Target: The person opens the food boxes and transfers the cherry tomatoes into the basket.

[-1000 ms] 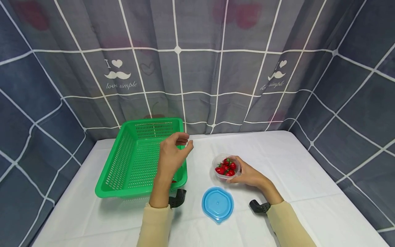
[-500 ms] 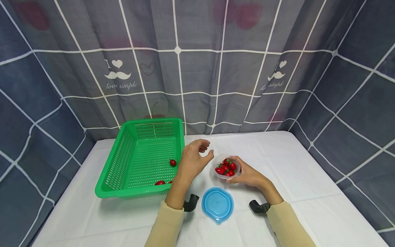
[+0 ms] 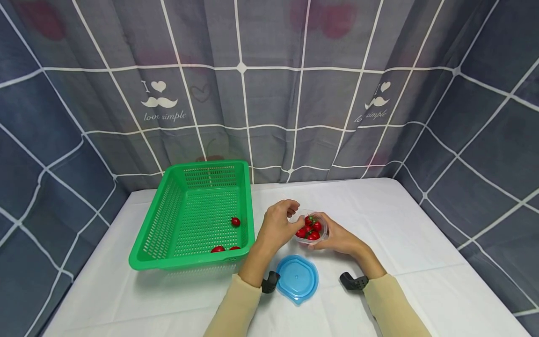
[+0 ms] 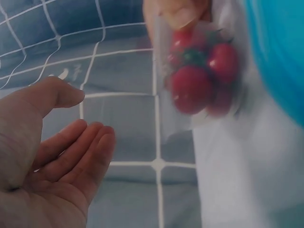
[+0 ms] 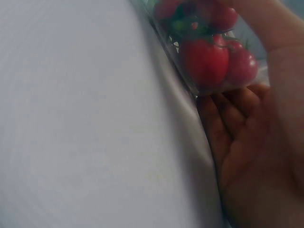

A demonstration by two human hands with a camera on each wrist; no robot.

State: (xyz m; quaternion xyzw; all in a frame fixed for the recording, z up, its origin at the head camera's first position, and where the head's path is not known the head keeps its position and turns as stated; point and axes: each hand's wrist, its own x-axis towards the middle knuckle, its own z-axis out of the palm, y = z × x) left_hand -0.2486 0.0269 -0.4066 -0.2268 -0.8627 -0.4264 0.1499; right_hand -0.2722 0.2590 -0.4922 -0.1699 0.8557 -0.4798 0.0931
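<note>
A clear plastic cup [image 3: 323,237] holding several red cherry tomatoes [image 3: 313,235] with green stems stands on the white table. My right hand [image 3: 340,237] grips its right side, thumb near and fingers behind; the right wrist view shows the tomatoes [image 5: 205,61] through the wall. At the cup's left rim is my left hand [image 3: 278,223], fingers loosely bent and thumb apart from them. The left wrist view finds nothing between the fingers of that left hand [image 4: 61,142]. Whether its thumb touches the cup, I cannot tell.
To the left stands a green perforated basket [image 3: 145,234] with a few tomatoes [image 3: 235,222] inside, some partly behind its front wall. A blue lid [image 3: 297,279] lies on the white tablecloth [image 3: 370,206] in front of the cup. Grey checked curtains [image 3: 269,103] enclose the table.
My left hand has moved right, from over the basket's right edge to the cup, uncovering tomatoes in the basket. The right hand and cup have stayed in place.
</note>
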